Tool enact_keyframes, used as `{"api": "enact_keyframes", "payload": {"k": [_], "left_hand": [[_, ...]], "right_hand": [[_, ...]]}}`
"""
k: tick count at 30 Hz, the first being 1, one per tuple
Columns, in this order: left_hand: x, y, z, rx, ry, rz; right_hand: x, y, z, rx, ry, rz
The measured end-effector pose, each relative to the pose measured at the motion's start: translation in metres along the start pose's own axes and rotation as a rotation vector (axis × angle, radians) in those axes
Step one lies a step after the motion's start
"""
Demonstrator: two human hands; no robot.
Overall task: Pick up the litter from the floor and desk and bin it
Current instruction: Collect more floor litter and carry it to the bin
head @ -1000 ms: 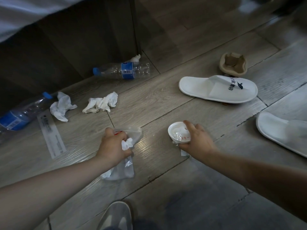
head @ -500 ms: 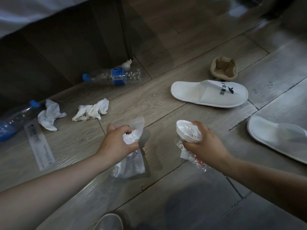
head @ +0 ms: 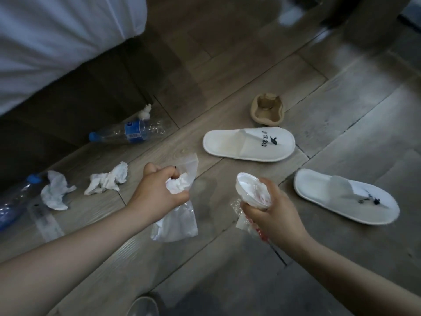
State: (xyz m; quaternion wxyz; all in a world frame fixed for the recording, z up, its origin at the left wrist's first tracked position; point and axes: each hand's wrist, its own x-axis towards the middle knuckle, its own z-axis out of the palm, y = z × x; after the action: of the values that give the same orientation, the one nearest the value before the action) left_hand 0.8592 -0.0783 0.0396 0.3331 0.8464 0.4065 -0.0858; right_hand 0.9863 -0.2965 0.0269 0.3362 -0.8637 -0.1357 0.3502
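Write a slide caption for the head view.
Left hand grips a tissue and clear bag, right hand a plastic cup, above littered floor.

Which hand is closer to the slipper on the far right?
Right. The right hand, gripping a plastic cup, is just left of that slipper; the left hand, holding tissue, is farther left.

Grey wood-grain floor (head: 227, 281) planks run diagonally through a dimly lit bedroom. At the upper left, white bedding (head: 57, 42) hangs over a dark brown bed base (head: 79, 106) standing on the floor. A pale glare (head: 287, 17) shines on the planks near the top edge.
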Motion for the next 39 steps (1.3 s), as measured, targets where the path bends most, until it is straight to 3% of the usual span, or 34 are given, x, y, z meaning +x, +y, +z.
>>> {"api": "enact_keyframes", "payload": {"k": [9, 21, 25, 32, 39], "left_hand": [[-0.120, 0.122, -0.163, -0.035, -0.057, -0.061], [-0.293, 0.261, -0.441, -0.159, 0.052, -0.031], [-0.329, 0.297, -0.506, -0.155, 0.082, 0.004], [-0.406, 0.304, -0.556, -0.268, 0.161, -0.074], [-0.480, 0.269, -0.595, -0.383, 0.461, -0.220]], "right_hand": [[-0.145, -0.144, -0.105, 0.070, 0.038, 0.103], [-0.353, -0.415, -0.263, 0.128, 0.114, 0.003], [-0.400, -0.472, -0.299, 0.129, 0.181, -0.077], [-0.460, -0.524, -0.325, 0.050, 0.142, -0.212], [-0.475, -0.591, -0.310, -0.108, -0.101, -0.482]]}}
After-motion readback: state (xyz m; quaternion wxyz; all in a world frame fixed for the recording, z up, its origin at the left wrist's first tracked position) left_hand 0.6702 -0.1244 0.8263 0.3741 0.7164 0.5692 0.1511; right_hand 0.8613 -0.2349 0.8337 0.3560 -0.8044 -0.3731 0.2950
